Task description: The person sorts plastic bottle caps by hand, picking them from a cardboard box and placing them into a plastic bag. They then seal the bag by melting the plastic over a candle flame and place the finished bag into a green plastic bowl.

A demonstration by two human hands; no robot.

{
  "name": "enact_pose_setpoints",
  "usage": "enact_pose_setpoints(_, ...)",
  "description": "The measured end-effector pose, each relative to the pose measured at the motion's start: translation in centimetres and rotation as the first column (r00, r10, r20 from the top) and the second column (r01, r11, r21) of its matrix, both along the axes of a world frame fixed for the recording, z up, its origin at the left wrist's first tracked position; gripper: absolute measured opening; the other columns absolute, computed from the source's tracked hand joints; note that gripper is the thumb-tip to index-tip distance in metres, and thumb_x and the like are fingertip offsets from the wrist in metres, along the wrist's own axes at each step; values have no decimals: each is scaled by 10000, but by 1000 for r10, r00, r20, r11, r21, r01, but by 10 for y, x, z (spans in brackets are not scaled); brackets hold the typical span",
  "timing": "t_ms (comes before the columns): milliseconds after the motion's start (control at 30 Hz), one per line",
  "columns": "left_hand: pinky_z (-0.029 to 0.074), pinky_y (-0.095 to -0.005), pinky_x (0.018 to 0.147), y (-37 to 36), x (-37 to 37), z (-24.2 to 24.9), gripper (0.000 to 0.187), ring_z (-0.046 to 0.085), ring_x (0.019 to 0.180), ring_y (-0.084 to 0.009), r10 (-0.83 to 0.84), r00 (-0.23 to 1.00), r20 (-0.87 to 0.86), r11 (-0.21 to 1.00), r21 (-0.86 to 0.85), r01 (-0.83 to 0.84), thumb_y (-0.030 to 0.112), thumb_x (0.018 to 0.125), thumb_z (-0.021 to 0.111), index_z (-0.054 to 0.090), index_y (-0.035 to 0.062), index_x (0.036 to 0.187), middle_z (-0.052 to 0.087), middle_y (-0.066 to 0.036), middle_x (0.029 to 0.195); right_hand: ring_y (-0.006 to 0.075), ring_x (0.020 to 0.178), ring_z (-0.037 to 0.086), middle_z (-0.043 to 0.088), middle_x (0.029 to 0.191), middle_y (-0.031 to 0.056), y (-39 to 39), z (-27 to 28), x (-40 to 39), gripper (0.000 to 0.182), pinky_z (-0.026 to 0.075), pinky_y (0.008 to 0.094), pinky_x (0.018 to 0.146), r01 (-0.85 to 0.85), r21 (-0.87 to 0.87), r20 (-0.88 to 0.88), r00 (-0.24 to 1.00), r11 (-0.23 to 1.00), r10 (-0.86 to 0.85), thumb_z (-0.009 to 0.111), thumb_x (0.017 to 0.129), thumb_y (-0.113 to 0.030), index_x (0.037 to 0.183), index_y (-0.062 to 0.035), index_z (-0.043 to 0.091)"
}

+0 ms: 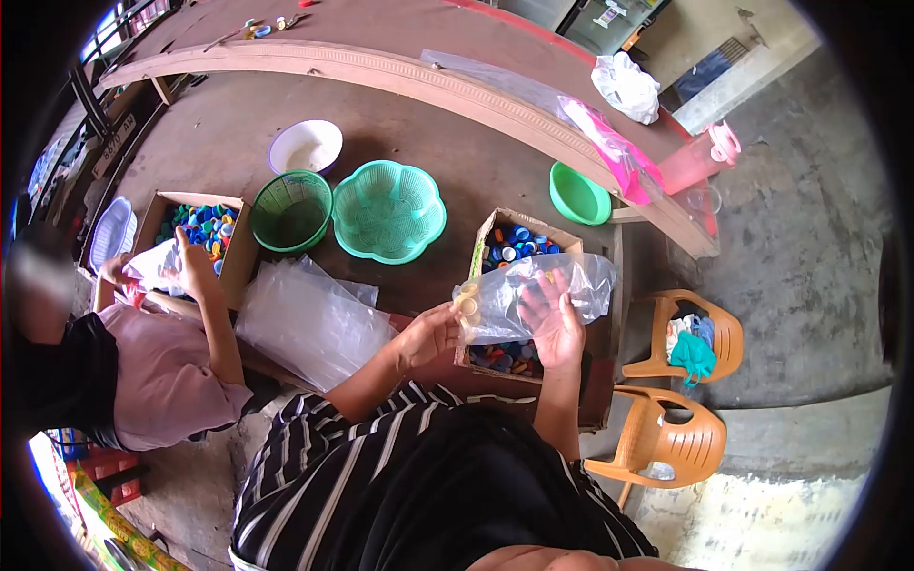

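A clear plastic bag [500,303] stretches between my two hands, over a cardboard box of bottle caps. Several yellow caps [466,303] show at the bag's left end. My left hand [430,335] is closed on that end, fingers pinched at the edge near the caps. At the other end, my right hand [554,324] has its fingers stretched and apart, seen through the clear film, with the palm against the bag. Below the bag, the cardboard box [480,238] holds blue, white and dark caps.
At left, a co-worker's hands [195,271] hold a white bag beside another cardboard box [238,249] of caps. Clear plastic sheets [305,319] lie between us. Green basins [388,211] and a white bowl [305,146] stand behind. Orange chairs [700,443] are at right.
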State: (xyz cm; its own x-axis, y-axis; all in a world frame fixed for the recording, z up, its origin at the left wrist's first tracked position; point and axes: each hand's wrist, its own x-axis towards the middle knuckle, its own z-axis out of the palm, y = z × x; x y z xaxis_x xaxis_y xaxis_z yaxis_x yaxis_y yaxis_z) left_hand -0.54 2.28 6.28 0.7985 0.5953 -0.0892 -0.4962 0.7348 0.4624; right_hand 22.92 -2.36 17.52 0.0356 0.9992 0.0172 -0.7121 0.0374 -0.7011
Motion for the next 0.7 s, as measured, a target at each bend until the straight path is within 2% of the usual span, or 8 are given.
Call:
enact_pose_setpoints(133, 489, -380, 999, -4, 5, 12, 349, 615, 1134, -199, 158, 985, -74, 987, -12, -159, 156, 992, 551, 521, 48, 1323, 626, -77, 1253, 376, 1234, 549, 457, 1456, 167, -8, -4, 17, 483, 504, 516, 994, 10, -11, 69, 998, 1000, -9, 384, 1052, -243, 1498, -81, 295)
enact_pose_setpoints(167, 496, -371, 991, -3, 4, 11, 331, 621, 1121, -193, 168, 983, -79, 986, -4, -169, 113, 981, 561, 536, 43, 1303, 633, -73, 1238, 370, 1199, 576, 485, 1415, 196, -11, -5, 19, 511, 507, 520, 976, 85, -56, 97, 992, 995, -79, 471, 1021, -218, 1482, -50, 329)
enact_pose_setpoints(233, 522, -338, 943, -4, 5, 3, 272, 646, 1042, -159, 215, 968, -131, 977, 34, -212, 60, 963, 583, 586, 30, 1233, 666, -54, 1159, 368, 1218, 562, 469, 1431, 193, -15, -8, 24, 516, 488, 516, 996, 103, -62, 159, 983, 993, -92, 479, 1012, -195, 1482, -48, 328)
enact_pose_setpoints(333, 536, -326, 899, -5, 5, -4, 251, 648, 1001, -135, 215, 956, -199, 973, 127, -193, 70, 959, 596, 600, 29, 1207, 676, -41, 1112, 372, 1250, 535, 436, 1460, 194, -20, -16, 29, 530, 466, 507, 1022, 117, -96, 168, 981, 988, -100, 486, 998, -166, 1486, -43, 322)
enact_pose_setpoints(433, 543, -314, 863, -6, 6, 6, 220, 648, 958, -115, 237, 955, -181, 969, 118, -218, 89, 964, 600, 616, 36, 1177, 681, -29, 1069, 375, 1271, 516, 414, 1476, 198, -24, -22, 33, 519, 460, 504, 1036, 139, -123, 177, 977, 983, -116, 454, 1015, -176, 1494, -46, 301)
enact_pose_setpoints(533, 544, -298, 846, -6, 5, 16, 210, 646, 946, -106, 229, 963, -143, 973, 11, -230, 126, 969, 604, 626, 46, 1163, 679, -17, 1061, 366, 1302, 490, 377, 1507, 194, -28, -27, 36, 505, 440, 501, 1066, 143, -146, 207, 972, 979, -112, 404, 1038, -193, 1507, -59, 270)
enact_pose_setpoints(633, 544, -283, 829, -5, 4, 18, 209, 646, 920, -97, 201, 939, -280, 979, 32, -200, 182, 977, 605, 636, 58, 1142, 682, -15, 1035, 364, 1299, 493, 390, 1498, 192, -30, -30, 35, 501, 441, 503, 1066, 143, -160, 208, 972, 977, -108, 406, 1038, -195, 1503, -58, 279)
enact_pose_setpoints(700, 545, -272, 805, -3, 6, 7, 219, 650, 894, -95, 198, 938, -285, 980, 31, -197, 216, 979, 604, 637, 59, 1128, 687, -18, 1010, 365, 1293, 500, 400, 1490, 192, -32, -33, 33, 501, 443, 502, 1063, 125, -165, 202, 975, 978, -91, 413, 1037, -199, 1500, -56, 287)
